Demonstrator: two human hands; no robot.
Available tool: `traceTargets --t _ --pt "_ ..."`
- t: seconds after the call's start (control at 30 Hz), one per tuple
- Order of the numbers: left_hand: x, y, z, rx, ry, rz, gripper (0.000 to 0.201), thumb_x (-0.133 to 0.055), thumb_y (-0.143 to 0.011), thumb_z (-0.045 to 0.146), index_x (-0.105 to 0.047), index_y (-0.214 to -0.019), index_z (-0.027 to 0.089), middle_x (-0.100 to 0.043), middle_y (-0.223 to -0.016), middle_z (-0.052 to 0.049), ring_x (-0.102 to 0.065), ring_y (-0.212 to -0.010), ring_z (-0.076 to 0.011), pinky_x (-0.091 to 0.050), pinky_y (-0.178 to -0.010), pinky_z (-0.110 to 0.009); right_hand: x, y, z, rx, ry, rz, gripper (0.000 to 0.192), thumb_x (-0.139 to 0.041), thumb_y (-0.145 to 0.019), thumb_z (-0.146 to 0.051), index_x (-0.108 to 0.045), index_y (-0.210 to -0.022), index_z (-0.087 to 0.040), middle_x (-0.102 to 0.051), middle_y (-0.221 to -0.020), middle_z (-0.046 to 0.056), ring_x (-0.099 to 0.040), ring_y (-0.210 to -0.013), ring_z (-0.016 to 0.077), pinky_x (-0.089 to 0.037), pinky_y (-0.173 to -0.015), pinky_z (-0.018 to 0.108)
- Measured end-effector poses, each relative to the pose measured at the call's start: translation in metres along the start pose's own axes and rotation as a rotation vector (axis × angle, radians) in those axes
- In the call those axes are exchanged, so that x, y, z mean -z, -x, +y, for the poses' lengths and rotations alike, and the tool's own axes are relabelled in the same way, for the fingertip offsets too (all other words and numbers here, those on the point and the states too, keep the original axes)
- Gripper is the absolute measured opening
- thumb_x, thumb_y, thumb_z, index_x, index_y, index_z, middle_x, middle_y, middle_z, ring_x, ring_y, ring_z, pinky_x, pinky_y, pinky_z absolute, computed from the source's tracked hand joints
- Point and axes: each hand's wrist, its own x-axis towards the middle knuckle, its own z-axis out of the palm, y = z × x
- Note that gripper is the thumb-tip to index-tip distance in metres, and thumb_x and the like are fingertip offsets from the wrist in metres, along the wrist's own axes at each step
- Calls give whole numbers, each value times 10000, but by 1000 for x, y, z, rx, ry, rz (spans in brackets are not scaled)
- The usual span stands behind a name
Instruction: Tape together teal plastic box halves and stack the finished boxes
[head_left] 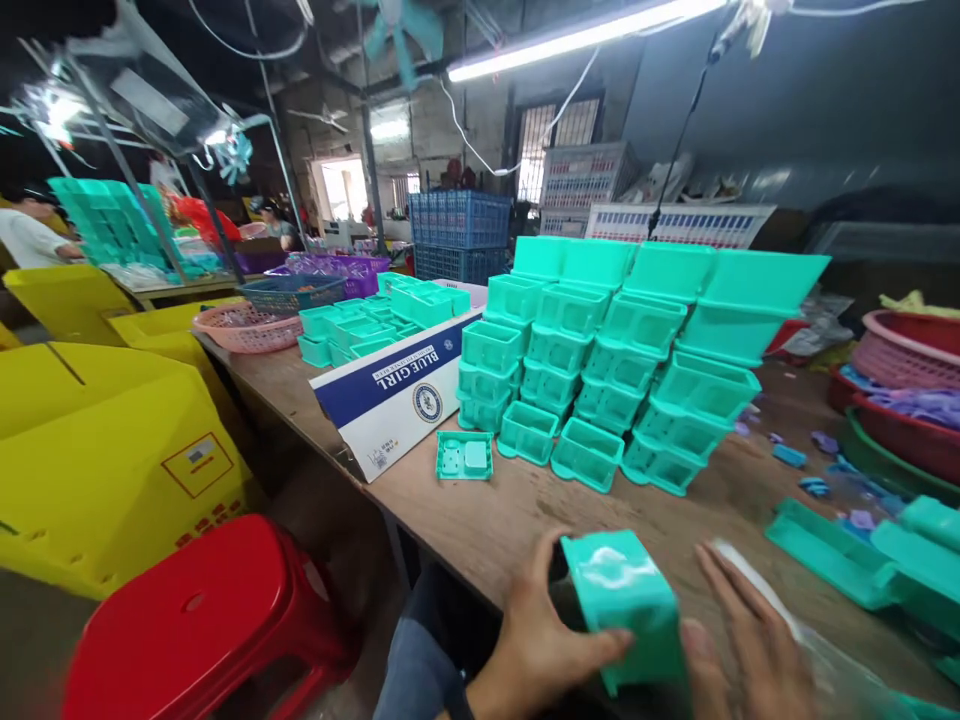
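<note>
A teal plastic box [626,605] sits at the near edge of the wooden table [487,520], held between both my hands. My left hand [544,640] grips its left side, thumb up along the edge. My right hand [750,640] is against its right side with fingers spread; a clear plastic sheet [757,580] lies blurred by those fingers. Beyond stands a stepped stack of matching teal boxes [615,360]. A single flat teal piece [465,455] lies on the table in front of the stack.
A Blue Girl carton [390,400] lies left of the stack, with more teal boxes [352,330] and a pink basket [244,327] behind. Red stool [202,620] and yellow bins [97,460] stand at left. Teal lids [862,550] and red basins [907,400] are at right. A person [30,235] works far left.
</note>
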Motion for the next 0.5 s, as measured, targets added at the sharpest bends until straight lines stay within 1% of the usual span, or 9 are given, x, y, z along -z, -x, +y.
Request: traceTargets --t 0.03,0.07,0.13,0.2,0.27,0.33,0.37,0.43,0.5 --pt "6 -5 2 67 121 29 980 -946 -481 355 -534 -1357 197 -697 -1311 -131 -648 -1227 -382 -513 -1110 -538 -5 3 7 -53 -37 4 576 -492 -1025 -451 -419 -1577 -302 -591 -1519 146 -601 -1353 389 -530 -1056 598" --pt "13 -10 6 109 251 44 960 -951 -499 381 -539 -1345 195 -710 -1297 -127 -656 -1223 -371 -522 -1100 -516 -11 5 14 -80 -89 -20 586 -546 -1001 -485 -456 -1548 -295 -644 -1459 148 -664 -1275 374 -593 -992 552" --pt "25 -18 14 137 481 44 914 -966 -523 407 -569 -1319 196 -731 -1282 -112 -663 -1234 -347 -532 -1091 -465 -26 6 21 -97 -201 -126 601 -651 -937 -540 -534 -1472 -293 -733 -1335 119 -750 -1131 328 -672 -831 425" --pt "34 -24 20 125 612 28 891 -984 -549 393 -595 -1329 205 -727 -1323 -101 -637 -1298 -334 -503 -1136 -445 -41 0 20 -121 -291 -211 576 -690 -904 -563 -591 -1401 -289 -782 -1243 88 -785 -1048 291 -678 -744 337" --pt "41 -31 21 87 658 18 914 -987 -581 385 -583 -1385 223 -696 -1398 -104 -600 -1363 -337 -470 -1180 -458 -52 -15 11 -154 -346 -214 489 -663 -919 -582 -653 -1291 -266 -820 -1080 68 -805 -901 256 -661 -687 293" --pt "46 -41 14 30 639 35 939 -960 -647 414 -527 -1463 244 -623 -1502 -116 -547 -1432 -338 -442 -1211 -468 -59 -39 0 -125 -364 -198 418 -631 -934 -604 -693 -1138 -245 -803 -865 39 -774 -694 217 -624 -599 267" --pt "47 -46 7 8 582 65 940 -932 -687 443 -493 -1496 252 -586 -1541 -125 -540 -1442 -331 -446 -1209 -462 -61 -54 -6 -92 -346 -180 403 -613 -943 -610 -695 -1074 -238 -775 -796 29 -743 -631 205 -600 -565 265" --pt "50 -57 -12 -3 394 148 923 -876 -734 481 -461 -1521 235 -567 -1548 -166 -609 -1370 -319 -507 -1150 -456 -68 -88 -15 -6 -278 -123 394 -568 -963 -607 -683 -988 -231 -736 -783 40 -709 -635 210 -571 -565 287" --pt "51 -66 -32 22 184 227 849 -850 -721 467 -532 -1450 169 -652 -1411 -221 -718 -1167 -314 -585 -1033 -475 -80 -123 -19 48 -212 -82 370 -508 -994 -560 -665 -966 -226 -716 -822 62 -694 -700 230 -567 -639 328"
